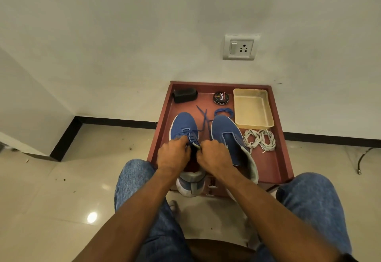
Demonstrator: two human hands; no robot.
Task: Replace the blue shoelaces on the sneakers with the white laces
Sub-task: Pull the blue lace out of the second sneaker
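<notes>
Blue lace [203, 117] in left sneaker [184, 126], both hands' fingers [186, 145] pinching it

We have a single view: a wide-angle head camera looking forward and steeply down past our jeans-clad knees [309, 191] onto the low reddish-brown wooden table [277, 138], close in, facing the white plaster wall [144, 35].

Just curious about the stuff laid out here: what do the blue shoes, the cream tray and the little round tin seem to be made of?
Blue shoes: probably woven fabric or canvas; matte, finely textured uppers with pale soles.
Cream tray: likely plastic; thin moulded walls, rounded corners, dull speckled finish.
Round tin: apparently metal with a glossy printed lid, though shiny plastic is possible.
</notes>
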